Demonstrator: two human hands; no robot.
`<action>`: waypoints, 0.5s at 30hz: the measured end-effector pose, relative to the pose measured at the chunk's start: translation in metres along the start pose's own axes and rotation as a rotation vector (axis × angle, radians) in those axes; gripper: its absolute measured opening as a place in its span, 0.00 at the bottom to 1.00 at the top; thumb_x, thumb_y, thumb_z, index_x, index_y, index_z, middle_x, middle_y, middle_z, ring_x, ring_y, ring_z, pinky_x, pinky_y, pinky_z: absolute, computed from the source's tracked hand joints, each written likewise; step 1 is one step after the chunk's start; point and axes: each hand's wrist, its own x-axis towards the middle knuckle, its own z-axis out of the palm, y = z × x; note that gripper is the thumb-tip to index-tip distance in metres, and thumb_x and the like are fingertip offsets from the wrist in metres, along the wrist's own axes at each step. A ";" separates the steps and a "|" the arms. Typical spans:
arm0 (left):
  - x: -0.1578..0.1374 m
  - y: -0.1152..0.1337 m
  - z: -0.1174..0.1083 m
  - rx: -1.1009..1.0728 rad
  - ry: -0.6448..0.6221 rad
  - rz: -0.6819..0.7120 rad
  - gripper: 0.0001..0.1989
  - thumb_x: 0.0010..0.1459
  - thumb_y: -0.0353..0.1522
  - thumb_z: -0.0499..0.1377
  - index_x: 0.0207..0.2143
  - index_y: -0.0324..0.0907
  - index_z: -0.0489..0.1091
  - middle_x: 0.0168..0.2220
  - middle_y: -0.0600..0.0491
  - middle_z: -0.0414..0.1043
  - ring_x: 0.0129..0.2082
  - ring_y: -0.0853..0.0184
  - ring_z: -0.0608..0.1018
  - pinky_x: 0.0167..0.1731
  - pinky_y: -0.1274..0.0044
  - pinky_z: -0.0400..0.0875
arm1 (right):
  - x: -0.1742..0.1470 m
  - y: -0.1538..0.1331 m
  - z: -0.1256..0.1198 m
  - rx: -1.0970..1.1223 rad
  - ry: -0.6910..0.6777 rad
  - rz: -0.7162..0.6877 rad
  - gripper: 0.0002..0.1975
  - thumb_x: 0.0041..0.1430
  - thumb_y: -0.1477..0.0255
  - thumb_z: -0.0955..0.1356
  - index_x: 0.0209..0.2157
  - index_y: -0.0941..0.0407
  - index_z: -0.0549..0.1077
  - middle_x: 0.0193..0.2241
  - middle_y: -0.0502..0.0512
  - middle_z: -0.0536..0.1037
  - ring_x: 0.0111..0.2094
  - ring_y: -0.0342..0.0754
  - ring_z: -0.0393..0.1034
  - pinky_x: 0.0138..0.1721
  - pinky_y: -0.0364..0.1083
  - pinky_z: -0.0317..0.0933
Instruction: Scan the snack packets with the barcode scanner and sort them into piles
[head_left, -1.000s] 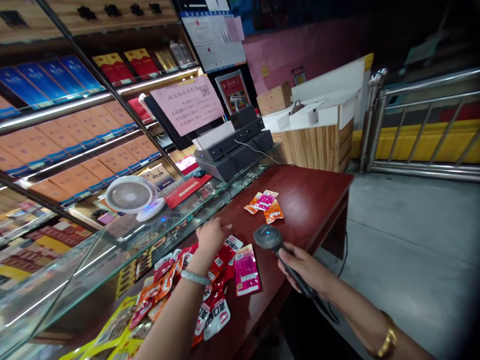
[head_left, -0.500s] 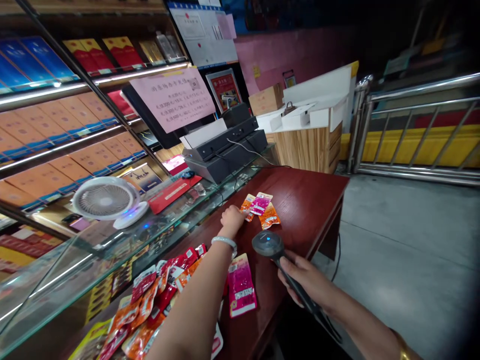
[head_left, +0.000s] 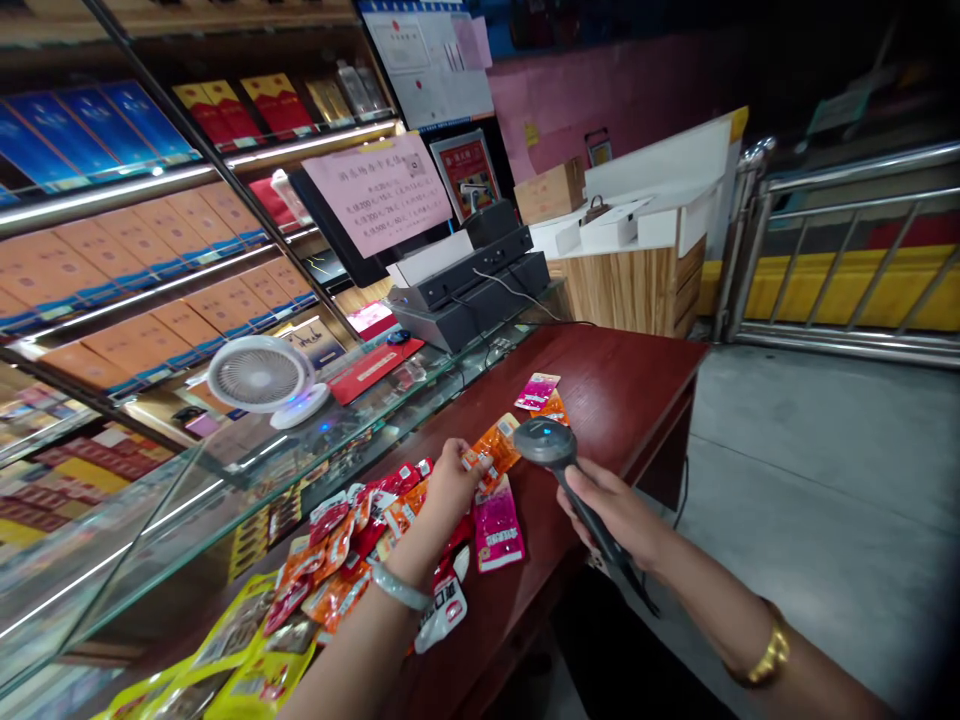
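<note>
My left hand (head_left: 456,478) grips an orange snack packet (head_left: 497,448) by its near end, just above the dark red desk (head_left: 600,370). Close beneath it lies a pink snack packet (head_left: 499,528). My right hand (head_left: 607,510) is wrapped round the handle of a black barcode scanner (head_left: 546,442), whose head shows a small blue light beside the orange packet. Farther back on the desk, another pink packet (head_left: 538,391) overlaps a second orange packet (head_left: 553,407). A heap of red and orange packets (head_left: 352,540) spreads left of my left forearm, with yellow bags (head_left: 247,640) nearest me.
Along the left runs a glass counter (head_left: 187,490) carrying a white fan (head_left: 262,375). A monitor with a pink sign (head_left: 375,195) and a dark cash drawer (head_left: 465,305) stand at the back. Metal railing (head_left: 847,250) is on the right; boxed goods fill the shelves.
My left hand has drawn back toward me, bringing the orange packet off the small group on the desk. The scanner has stayed nearly in place, and the view has shifted slightly left.
</note>
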 end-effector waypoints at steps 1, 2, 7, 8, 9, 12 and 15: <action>-0.010 0.000 0.000 0.003 -0.009 -0.005 0.15 0.53 0.40 0.61 0.39 0.44 0.63 0.31 0.55 0.74 0.29 0.68 0.76 0.30 0.78 0.66 | 0.000 -0.003 0.004 -0.006 -0.022 0.006 0.22 0.58 0.48 0.64 0.32 0.54 0.61 0.21 0.41 0.66 0.12 0.34 0.57 0.12 0.36 0.52; -0.018 0.001 -0.001 0.010 -0.007 -0.003 0.15 0.53 0.40 0.61 0.39 0.44 0.63 0.32 0.55 0.74 0.30 0.67 0.76 0.30 0.78 0.66 | 0.001 -0.006 0.007 -0.012 -0.042 0.014 0.22 0.58 0.48 0.64 0.33 0.54 0.61 0.21 0.41 0.65 0.12 0.35 0.57 0.12 0.36 0.52; -0.039 0.002 -0.008 0.038 0.027 0.006 0.16 0.54 0.40 0.61 0.41 0.43 0.64 0.36 0.52 0.75 0.35 0.66 0.77 0.34 0.78 0.67 | -0.001 -0.006 0.020 -0.025 -0.080 0.043 0.23 0.57 0.47 0.65 0.34 0.54 0.61 0.20 0.40 0.63 0.12 0.35 0.56 0.12 0.36 0.51; -0.040 0.002 -0.012 0.056 0.027 -0.016 0.16 0.55 0.40 0.60 0.43 0.43 0.64 0.35 0.52 0.75 0.34 0.66 0.77 0.33 0.78 0.66 | -0.002 -0.005 0.021 -0.025 -0.079 0.047 0.23 0.57 0.47 0.65 0.34 0.54 0.61 0.19 0.40 0.63 0.12 0.35 0.56 0.12 0.36 0.51; -0.042 0.001 -0.017 0.093 0.029 -0.039 0.17 0.56 0.40 0.60 0.45 0.43 0.64 0.35 0.52 0.75 0.34 0.65 0.77 0.33 0.78 0.66 | -0.003 -0.003 0.022 -0.024 -0.078 0.051 0.23 0.57 0.47 0.65 0.34 0.54 0.61 0.19 0.40 0.63 0.12 0.35 0.56 0.11 0.36 0.52; -0.043 -0.006 -0.035 0.341 0.043 -0.047 0.20 0.60 0.40 0.55 0.53 0.44 0.63 0.33 0.51 0.76 0.34 0.62 0.78 0.36 0.74 0.66 | -0.005 0.004 0.022 -0.024 -0.080 0.061 0.23 0.56 0.47 0.65 0.34 0.53 0.61 0.19 0.40 0.63 0.12 0.35 0.56 0.11 0.35 0.51; -0.041 -0.016 -0.052 0.669 0.034 0.023 0.19 0.60 0.39 0.53 0.53 0.47 0.67 0.40 0.46 0.76 0.44 0.54 0.76 0.45 0.65 0.64 | -0.003 0.014 0.019 -0.017 -0.096 0.061 0.23 0.56 0.46 0.64 0.35 0.53 0.61 0.19 0.39 0.63 0.11 0.34 0.55 0.10 0.35 0.50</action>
